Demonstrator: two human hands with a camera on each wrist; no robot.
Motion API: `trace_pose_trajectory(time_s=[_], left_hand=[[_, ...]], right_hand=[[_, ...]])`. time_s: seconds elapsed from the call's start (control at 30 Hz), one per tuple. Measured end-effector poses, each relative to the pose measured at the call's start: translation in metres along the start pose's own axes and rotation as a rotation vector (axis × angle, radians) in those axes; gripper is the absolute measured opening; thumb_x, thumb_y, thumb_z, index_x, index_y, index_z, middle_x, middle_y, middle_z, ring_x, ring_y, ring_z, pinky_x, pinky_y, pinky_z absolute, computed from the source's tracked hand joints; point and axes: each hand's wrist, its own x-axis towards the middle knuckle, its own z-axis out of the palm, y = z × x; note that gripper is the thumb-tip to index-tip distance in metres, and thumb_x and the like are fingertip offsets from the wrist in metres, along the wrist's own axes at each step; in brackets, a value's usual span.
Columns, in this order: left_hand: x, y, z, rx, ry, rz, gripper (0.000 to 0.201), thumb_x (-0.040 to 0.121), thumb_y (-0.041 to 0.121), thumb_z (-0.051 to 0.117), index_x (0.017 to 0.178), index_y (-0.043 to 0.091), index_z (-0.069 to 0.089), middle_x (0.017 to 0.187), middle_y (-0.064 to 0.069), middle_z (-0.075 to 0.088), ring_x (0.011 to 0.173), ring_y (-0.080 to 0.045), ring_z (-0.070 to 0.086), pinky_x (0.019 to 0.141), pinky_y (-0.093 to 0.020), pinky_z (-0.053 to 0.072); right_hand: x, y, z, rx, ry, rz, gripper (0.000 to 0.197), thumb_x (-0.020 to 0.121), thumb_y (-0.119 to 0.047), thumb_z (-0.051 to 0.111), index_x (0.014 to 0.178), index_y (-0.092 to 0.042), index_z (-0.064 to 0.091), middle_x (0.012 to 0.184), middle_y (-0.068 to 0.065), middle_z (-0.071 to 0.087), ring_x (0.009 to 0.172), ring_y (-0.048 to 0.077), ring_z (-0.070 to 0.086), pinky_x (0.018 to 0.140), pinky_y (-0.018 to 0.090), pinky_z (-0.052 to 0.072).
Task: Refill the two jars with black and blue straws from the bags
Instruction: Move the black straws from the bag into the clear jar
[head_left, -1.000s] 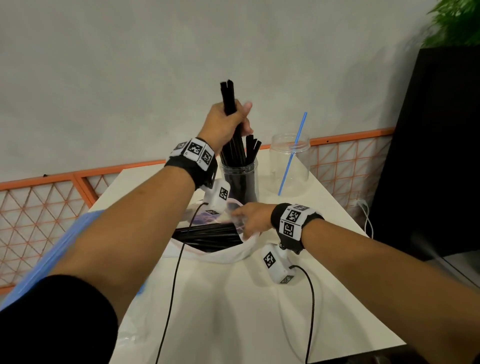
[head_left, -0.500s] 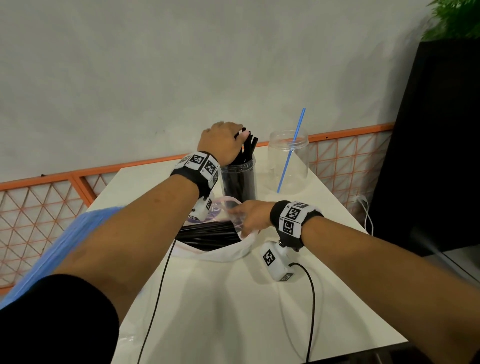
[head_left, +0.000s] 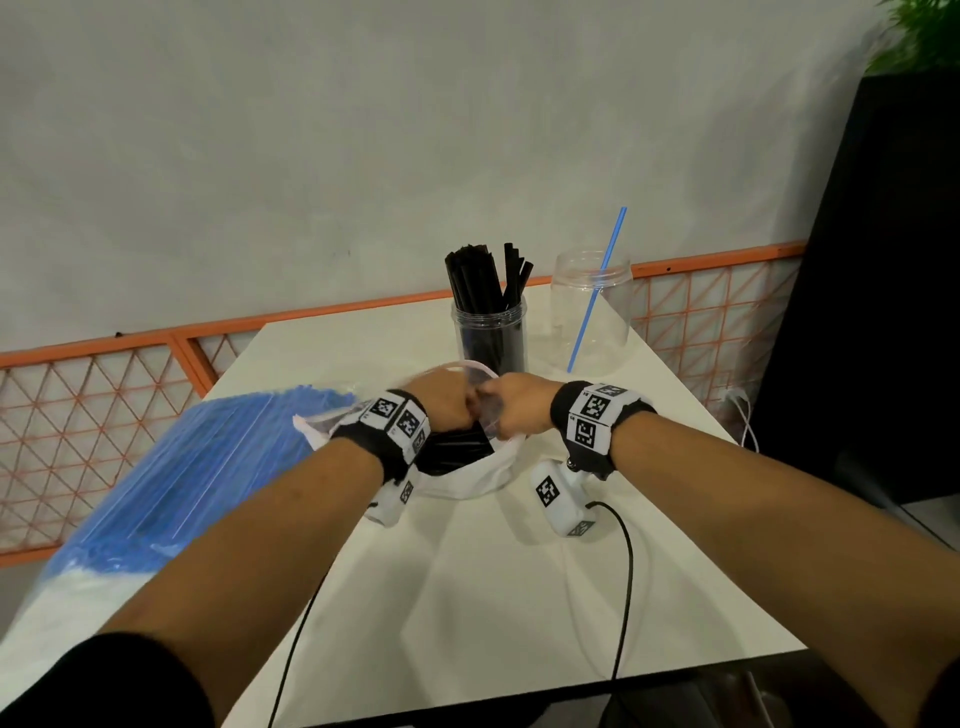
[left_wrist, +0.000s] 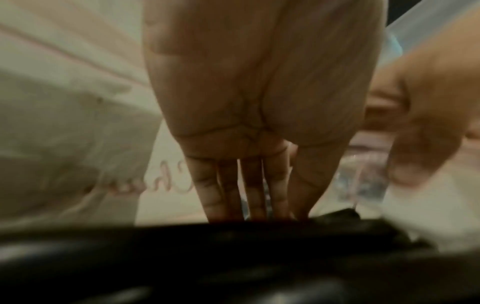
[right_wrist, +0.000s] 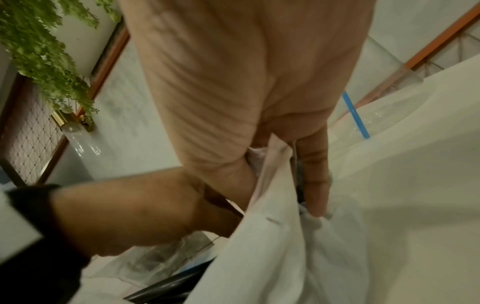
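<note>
Both hands (head_left: 483, 408) at white bag (head_left: 470, 480); pink script unreadable.

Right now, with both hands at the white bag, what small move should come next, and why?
Probably close the left hand on a bundle of black straws and lift it out. Its straight fingers already touch the straws inside the white bag, whose edge the right hand pinches open. The black-straw jar looks partly filled, with room beside its leaning straws.

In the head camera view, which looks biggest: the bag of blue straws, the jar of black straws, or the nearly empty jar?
1. Bag of blue straws, though it lies nearer the camera.
2-3. Jar of black straws and nearly empty jar look alike.
</note>
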Motion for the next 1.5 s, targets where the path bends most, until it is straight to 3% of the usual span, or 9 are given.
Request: trace_pose_trajectory(time_s=[0.1,0.27,0.53,0.77,0.93,1.07,1.27,1.4,1.5], left_hand=[[0.011,-0.007,0.015,0.022,0.037,-0.007,0.027,0.094,0.024,0.058,0.115,0.009,0.068,0.115,-0.011,0.068,0.105,-0.027,0.061,0.086,-0.030,0.044],[0.024,-0.009,0.026,0.050,-0.004,-0.005,0.036,0.098,0.026,0.055,0.129,0.008,0.060,0.126,-0.014,0.063,0.116,-0.030,0.058,0.101,-0.035,0.042],[0.031,-0.017,0.040,0.019,0.046,-0.032,0.028,0.095,0.023,0.056,0.120,0.012,0.063,0.118,-0.010,0.067,0.104,-0.025,0.061,0.082,-0.028,0.041],[0.017,-0.028,0.038,-0.011,0.095,0.036,0.023,0.094,0.025,0.057,0.115,0.016,0.060,0.115,-0.008,0.067,0.095,-0.024,0.059,0.083,-0.029,0.042],[0.008,-0.034,0.037,0.065,0.159,0.041,0.015,0.091,0.018,0.051,0.088,0.029,0.042,0.097,-0.006,0.063,0.081,-0.023,0.055,0.078,-0.035,0.049],[0.000,-0.039,0.039,0.062,0.220,0.045,0.005,0.093,0.015,0.048,0.095,0.017,0.053,0.091,-0.005,0.060,0.084,-0.026,0.059,0.081,-0.038,0.049],[-0.010,-0.048,0.040,-0.032,0.280,0.154,0.025,0.097,0.015,0.051,0.120,0.016,0.058,0.115,-0.003,0.063,0.102,-0.021,0.060,0.094,-0.033,0.046],[-0.018,-0.040,0.030,-0.262,0.354,0.087,0.009,0.093,0.033,0.064,0.093,0.024,0.064,0.080,0.003,0.066,0.074,-0.015,0.062,0.067,-0.024,0.047],[-0.023,-0.027,0.010,-0.739,0.441,0.052,0.024,0.087,0.033,0.073,0.071,0.019,0.063,0.053,0.003,0.059,0.047,-0.009,0.054,0.051,-0.018,0.045]], right_hand=[[-0.002,-0.003,-0.001,-0.052,0.054,-0.030,0.062,0.083,-0.011,0.067,0.140,-0.011,0.043,0.131,0.009,0.056,0.112,0.027,0.057,0.093,0.036,0.051],[0.000,-0.005,-0.003,-0.027,0.079,-0.021,0.055,0.080,-0.004,0.065,0.133,-0.007,0.049,0.129,0.016,0.056,0.112,0.033,0.057,0.093,0.044,0.051],[0.001,0.001,-0.003,0.016,0.098,-0.046,0.059,0.081,-0.002,0.062,0.137,-0.013,0.048,0.131,0.009,0.056,0.113,0.028,0.057,0.094,0.040,0.052],[0.000,0.004,-0.006,-0.056,0.107,-0.037,0.043,0.084,0.000,0.052,0.121,-0.020,0.065,0.129,0.006,0.058,0.106,0.025,0.061,0.079,0.031,0.057],[0.002,0.002,-0.004,-0.059,0.089,0.046,0.041,0.087,0.001,0.050,0.122,-0.015,0.065,0.128,0.009,0.058,0.097,0.030,0.065,0.073,0.034,0.060],[0.006,0.002,-0.006,0.012,0.129,0.083,0.040,0.087,0.001,0.052,0.121,-0.015,0.066,0.125,0.009,0.060,0.096,0.031,0.065,0.076,0.039,0.060],[0.010,0.010,0.000,0.008,0.058,0.159,0.039,0.087,0.001,0.054,0.124,-0.009,0.062,0.124,0.013,0.059,0.094,0.034,0.066,0.075,0.042,0.060],[0.012,0.011,0.010,0.063,-0.005,0.135,0.041,0.091,-0.005,0.050,0.130,-0.015,0.058,0.123,0.007,0.055,0.096,0.030,0.061,0.073,0.039,0.060],[0.014,0.006,0.012,0.053,-0.018,0.132,0.039,0.093,-0.006,0.048,0.130,-0.015,0.057,0.115,0.007,0.058,0.095,0.030,0.065,0.074,0.041,0.060]])
